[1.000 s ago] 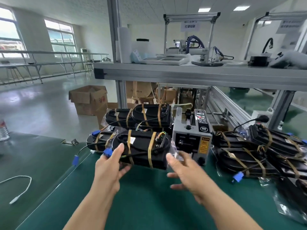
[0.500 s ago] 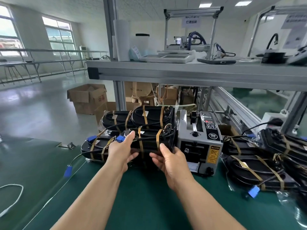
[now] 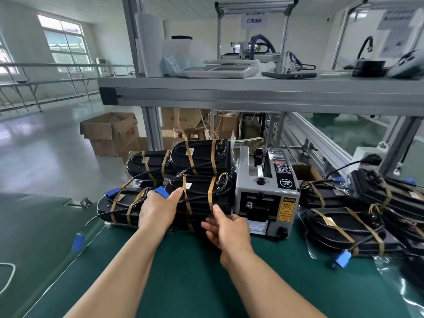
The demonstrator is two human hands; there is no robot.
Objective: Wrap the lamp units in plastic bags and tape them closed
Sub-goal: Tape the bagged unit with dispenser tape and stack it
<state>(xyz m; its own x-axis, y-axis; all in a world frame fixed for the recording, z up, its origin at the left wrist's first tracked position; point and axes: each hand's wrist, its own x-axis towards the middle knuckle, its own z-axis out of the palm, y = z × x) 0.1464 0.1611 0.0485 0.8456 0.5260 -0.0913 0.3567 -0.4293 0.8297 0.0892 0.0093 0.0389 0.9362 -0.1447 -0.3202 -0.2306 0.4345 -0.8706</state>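
Both forearms reach forward from the near edge, roughly parallel, over the green surface (image 3: 183, 278). Left hand (image 3: 158, 210): palm down on the top left of the front lamp unit (image 3: 202, 193), fingers straight and lying flat over it, fingertips next to a blue plug (image 3: 161, 191) on a black lead. Right hand (image 3: 227, 230): at the unit's near right corner, thumb up against the near face, fingers curled in at the corner, gripping there. The hands are apart, one at each side of the unit. The unit is black, bagged in clear plastic and banded with brown tape strips. It sits at the front of a stack (image 3: 183, 161) of similar taped units at the back of the surface. Its right end is just beside the grey tape dispenser (image 3: 266, 196); I cannot tell whether they touch. On the far side of the dispenser lie more lamp units (image 3: 344, 228), crowded toward the right edge. An aluminium shelf (image 3: 252, 95) overhangs the stack, with open space between. The left edge of the surface runs diagonally away, a lead with a blue tag (image 3: 78, 242) hanging over it. Bare green mat shows between and in front of the forearms. Cardboard boxes (image 3: 110, 131) stand on the floor beyond.
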